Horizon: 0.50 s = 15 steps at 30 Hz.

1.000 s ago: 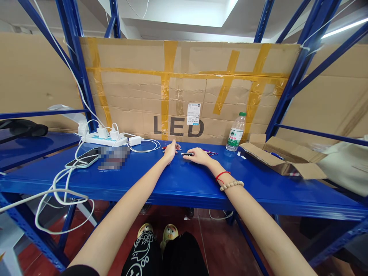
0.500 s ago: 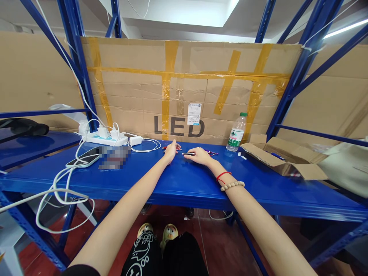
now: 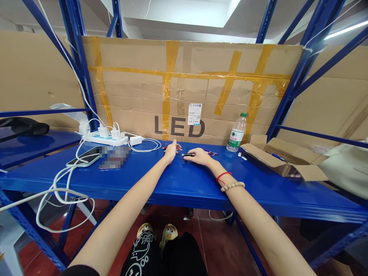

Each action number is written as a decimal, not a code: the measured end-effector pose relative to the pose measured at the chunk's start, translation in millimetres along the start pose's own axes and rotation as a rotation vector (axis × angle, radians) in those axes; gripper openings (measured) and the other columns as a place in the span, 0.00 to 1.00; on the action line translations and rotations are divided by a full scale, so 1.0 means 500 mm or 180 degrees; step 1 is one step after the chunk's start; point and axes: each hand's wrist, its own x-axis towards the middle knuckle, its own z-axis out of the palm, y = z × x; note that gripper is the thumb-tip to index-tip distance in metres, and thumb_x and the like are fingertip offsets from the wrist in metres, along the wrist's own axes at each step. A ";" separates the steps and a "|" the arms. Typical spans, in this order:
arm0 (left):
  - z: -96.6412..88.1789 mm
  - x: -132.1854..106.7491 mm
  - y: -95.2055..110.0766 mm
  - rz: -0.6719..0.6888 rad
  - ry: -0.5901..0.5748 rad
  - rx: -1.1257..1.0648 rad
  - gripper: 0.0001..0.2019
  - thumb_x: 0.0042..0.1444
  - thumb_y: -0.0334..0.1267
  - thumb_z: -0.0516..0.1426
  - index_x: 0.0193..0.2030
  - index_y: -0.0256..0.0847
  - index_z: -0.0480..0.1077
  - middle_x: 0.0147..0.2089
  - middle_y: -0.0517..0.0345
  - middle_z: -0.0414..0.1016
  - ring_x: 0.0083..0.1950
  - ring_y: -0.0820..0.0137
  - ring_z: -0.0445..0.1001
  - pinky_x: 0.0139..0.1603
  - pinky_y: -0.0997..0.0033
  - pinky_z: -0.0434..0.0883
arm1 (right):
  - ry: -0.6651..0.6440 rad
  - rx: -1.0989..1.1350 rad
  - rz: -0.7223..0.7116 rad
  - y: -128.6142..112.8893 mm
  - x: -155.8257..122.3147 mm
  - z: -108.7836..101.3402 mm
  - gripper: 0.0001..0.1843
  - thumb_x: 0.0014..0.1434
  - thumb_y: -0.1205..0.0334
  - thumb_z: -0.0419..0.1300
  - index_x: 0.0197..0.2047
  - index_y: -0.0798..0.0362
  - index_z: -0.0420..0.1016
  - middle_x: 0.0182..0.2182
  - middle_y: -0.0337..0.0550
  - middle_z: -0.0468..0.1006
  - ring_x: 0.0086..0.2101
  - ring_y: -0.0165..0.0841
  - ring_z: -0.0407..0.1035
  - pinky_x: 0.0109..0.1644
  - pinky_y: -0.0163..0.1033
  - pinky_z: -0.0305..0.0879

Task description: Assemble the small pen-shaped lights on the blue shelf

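Note:
My left hand (image 3: 170, 154) rests on its side on the blue shelf top (image 3: 172, 180), thumb up and fingers curled round a red pen (image 3: 164, 148). The pen's end sticks out left of the hand; another slim pen seems to lie beside it, partly hidden. To the right, my right hand (image 3: 200, 156), palm down, pinches a black pen (image 3: 188, 155) between thumb and fingers, its end pointing left toward my left hand. Just beyond the right hand lies a purple pen (image 3: 212, 153), partly covered by it.
A water bottle (image 3: 237, 134) with a green cap stands at the back right, near small white scraps and an open cardboard box (image 3: 287, 157) holding a blue pen. On the left are a power strip (image 3: 106, 140), white cables and a phone (image 3: 84, 157). Taped cardboard (image 3: 138, 99) stands behind.
Both hands stay almost in place. The black pen in my right hand shows only a very slight shift.

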 end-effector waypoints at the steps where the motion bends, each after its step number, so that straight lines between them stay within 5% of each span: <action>1: 0.000 0.000 0.000 -0.0005 -0.0006 0.0015 0.26 0.58 0.50 0.39 0.24 0.36 0.68 0.28 0.52 0.74 0.25 0.74 0.67 0.28 0.75 0.62 | -0.0006 0.0018 0.0016 0.000 0.000 0.000 0.18 0.52 0.47 0.55 0.29 0.53 0.75 0.25 0.39 0.76 0.26 0.28 0.66 0.28 0.31 0.54; 15: -0.002 -0.002 0.003 -0.0051 -0.0064 0.0081 0.26 0.59 0.50 0.38 0.25 0.35 0.68 0.30 0.51 0.75 0.25 0.75 0.67 0.28 0.75 0.62 | 0.0040 -0.0072 0.0094 -0.009 -0.003 -0.003 0.18 0.53 0.48 0.55 0.30 0.53 0.77 0.25 0.39 0.77 0.27 0.28 0.67 0.28 0.31 0.55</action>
